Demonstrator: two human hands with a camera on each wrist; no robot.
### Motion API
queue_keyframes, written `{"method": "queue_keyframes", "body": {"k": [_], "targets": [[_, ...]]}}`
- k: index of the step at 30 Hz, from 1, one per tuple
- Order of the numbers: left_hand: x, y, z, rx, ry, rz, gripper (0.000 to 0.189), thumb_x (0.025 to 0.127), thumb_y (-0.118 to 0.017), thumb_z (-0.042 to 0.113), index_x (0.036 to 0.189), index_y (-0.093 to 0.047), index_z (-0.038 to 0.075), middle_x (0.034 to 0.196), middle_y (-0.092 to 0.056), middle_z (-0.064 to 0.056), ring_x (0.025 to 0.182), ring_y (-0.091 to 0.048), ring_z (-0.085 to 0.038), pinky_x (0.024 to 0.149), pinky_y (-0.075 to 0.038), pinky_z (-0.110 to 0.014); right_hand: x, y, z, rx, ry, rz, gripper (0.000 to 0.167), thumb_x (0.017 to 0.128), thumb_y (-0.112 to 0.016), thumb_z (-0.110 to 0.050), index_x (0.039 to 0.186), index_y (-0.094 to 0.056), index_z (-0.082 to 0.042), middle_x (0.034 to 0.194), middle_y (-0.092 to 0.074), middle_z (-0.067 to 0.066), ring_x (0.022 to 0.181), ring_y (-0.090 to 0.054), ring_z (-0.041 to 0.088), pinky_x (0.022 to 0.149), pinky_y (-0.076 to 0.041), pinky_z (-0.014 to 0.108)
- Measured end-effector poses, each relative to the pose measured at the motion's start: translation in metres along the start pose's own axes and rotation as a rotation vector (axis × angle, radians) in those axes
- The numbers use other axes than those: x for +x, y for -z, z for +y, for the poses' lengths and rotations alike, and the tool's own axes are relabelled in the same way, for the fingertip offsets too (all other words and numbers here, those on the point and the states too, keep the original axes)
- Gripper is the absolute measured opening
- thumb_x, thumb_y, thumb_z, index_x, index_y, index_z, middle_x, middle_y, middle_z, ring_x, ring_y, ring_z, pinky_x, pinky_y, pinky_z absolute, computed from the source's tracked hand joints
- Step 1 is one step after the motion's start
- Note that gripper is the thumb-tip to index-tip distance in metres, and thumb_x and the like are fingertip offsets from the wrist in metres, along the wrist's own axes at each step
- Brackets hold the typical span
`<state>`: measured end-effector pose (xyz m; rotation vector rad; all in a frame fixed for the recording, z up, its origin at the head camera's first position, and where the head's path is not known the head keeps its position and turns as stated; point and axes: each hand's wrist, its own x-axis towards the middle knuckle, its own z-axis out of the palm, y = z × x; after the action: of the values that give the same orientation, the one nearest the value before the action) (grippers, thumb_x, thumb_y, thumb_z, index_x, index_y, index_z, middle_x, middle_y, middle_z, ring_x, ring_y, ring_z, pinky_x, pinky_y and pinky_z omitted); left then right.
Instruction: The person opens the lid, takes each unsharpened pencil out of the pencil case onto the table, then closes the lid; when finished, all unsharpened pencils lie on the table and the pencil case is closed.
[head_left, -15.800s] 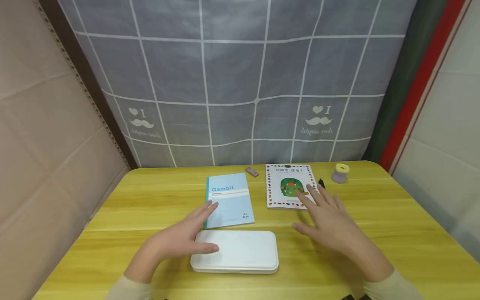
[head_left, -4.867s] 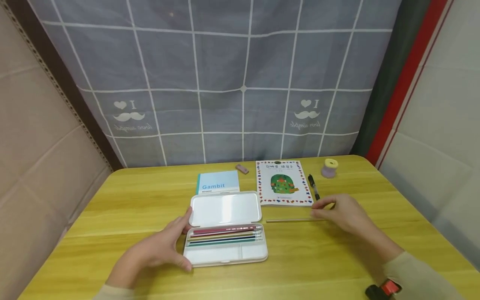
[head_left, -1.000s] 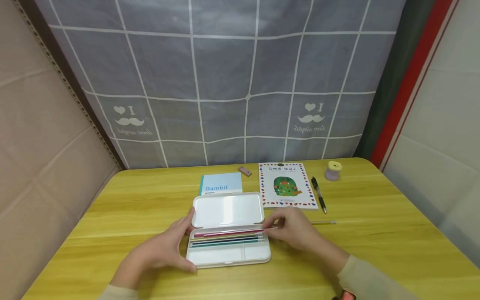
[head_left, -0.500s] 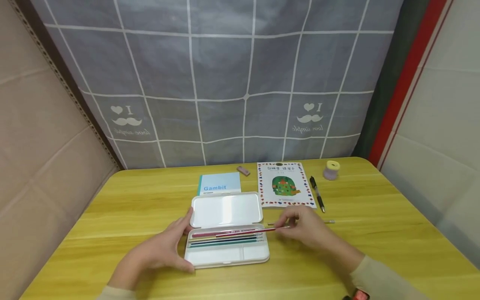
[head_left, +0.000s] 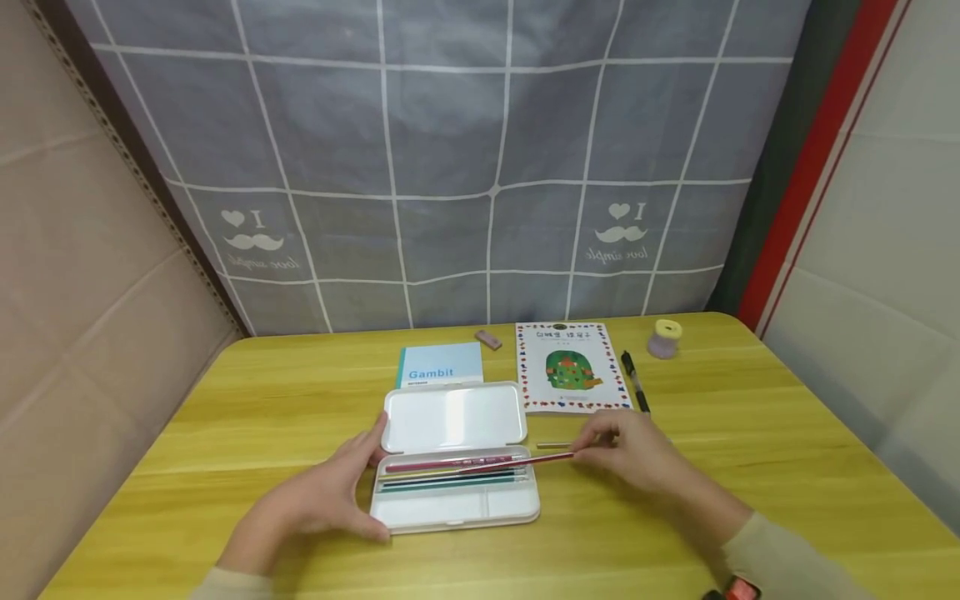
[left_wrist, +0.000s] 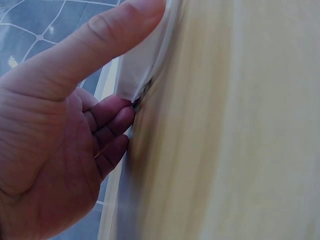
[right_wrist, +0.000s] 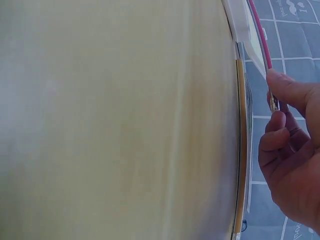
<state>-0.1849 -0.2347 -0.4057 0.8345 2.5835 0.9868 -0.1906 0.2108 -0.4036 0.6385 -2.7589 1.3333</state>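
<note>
A white pencil case [head_left: 427, 518] lies open on the table, its lid [head_left: 420, 421] folded back over part of the light-blue notebook [head_left: 442, 361]. My left hand [head_left: 322, 500] grips the case's left end, thumb at the front corner and fingers behind; the left wrist view shows the fingers curled at its edge. Several pencils [head_left: 450, 481] lie in the rear compartment. With thumb and fingertips, my right hand [head_left: 637, 454] pinches a red pencil [head_left: 551, 457] by its ferrule end. That pencil slants over the case's right rim, its other end above the pencils inside.
Behind the right hand a gold-coloured pencil [head_left: 552, 445] lies on the table [head_left: 262, 400], partly hidden. Farther back are a picture-covered booklet [head_left: 543, 371], a black pen [head_left: 634, 379], a small mauve eraser-like block [head_left: 488, 340] and a yellow-topped lilac container [head_left: 664, 340].
Earlier the case was shut; it was opened and the gold-coloured pencil laid on the table. Over the last second my right hand has drawn the red pencil rightward. The left hand has stayed put.
</note>
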Motion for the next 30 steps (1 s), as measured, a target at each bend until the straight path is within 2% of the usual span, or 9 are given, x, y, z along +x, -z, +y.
{"method": "queue_keyframes", "body": {"k": [6,16,23,30], "targets": [[0.001,0.0,0.001,-0.006,0.011,-0.005,0.151,0.065,-0.098,0.049,0.166,0.004,0.002,0.126,-0.054,0.005,0.124,-0.047,-0.018,0.114,-0.026,-0.019,-0.006,0.009,0.007,-0.027,-0.019,0.039,0.005,0.086,-0.086,-0.015,0.087,-0.082,-0.019,0.087,-0.071,-0.007,0.071,-0.056,0.008,0.063,-0.047,0.025],[0.0,-0.001,0.001,0.001,0.051,-0.005,0.152,0.064,-0.097,0.052,0.167,0.004,0.004,0.126,-0.054,0.007,0.124,-0.046,-0.016,0.115,-0.026,-0.019,-0.018,0.027,0.022,0.041,0.006,0.029,0.005,0.085,-0.086,-0.01,0.086,-0.082,-0.013,0.087,-0.072,-0.004,0.069,-0.052,0.006,0.06,-0.045,0.024],[0.0,0.001,0.001,-0.006,0.02,0.0,0.151,0.065,-0.098,0.05,0.166,0.003,0.002,0.128,-0.053,0.004,0.125,-0.046,-0.019,0.114,-0.025,-0.017,-0.024,0.035,0.031,0.058,-0.014,0.044,0.005,0.085,-0.085,-0.007,0.087,-0.082,-0.01,0.089,-0.072,-0.001,0.07,-0.053,0.007,0.059,-0.044,0.024],[0.0,-0.001,-0.002,0.009,0.03,0.003,0.151,0.065,-0.097,0.053,0.166,0.004,0.002,0.126,-0.054,0.006,0.124,-0.046,-0.015,0.113,-0.023,-0.014,-0.029,0.043,0.034,0.064,-0.062,0.054,0.004,0.086,-0.084,-0.007,0.089,-0.081,-0.008,0.085,-0.069,-0.002,0.064,-0.051,0.007,0.055,-0.043,0.025]]}}
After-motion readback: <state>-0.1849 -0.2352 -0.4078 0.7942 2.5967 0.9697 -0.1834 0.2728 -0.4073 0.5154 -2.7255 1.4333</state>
